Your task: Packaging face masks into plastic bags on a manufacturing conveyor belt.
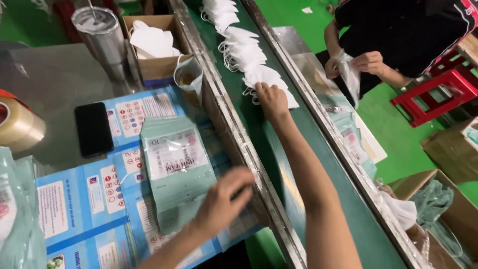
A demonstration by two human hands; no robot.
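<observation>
Running up the middle of the view, a green conveyor belt [259, 134] carries a line of white face masks [244, 52] between metal rails, and the right hand [272, 98] lies flat on the nearest mask, fingers spread narrow over it — pressing rather than gripping, it seems, so the mask stays put on the belt. Left of the belt, the table [55, 82] bears blue printed sheets [94, 199] and a stack of pale green plastic packets [177, 169]; the left hand [224, 199] rests on the stack's lower corner with loose, half-curled fingers, likely steadying it within easy reach. Around them sit a cardboard box of masks [152, 42], a steel tumbler [102, 37], a black phone [93, 128] and a roll of clear tape [17, 124]. Across the belt another person's hands [358, 65] hold a clear bag — well apart from the reaching arm.
</observation>
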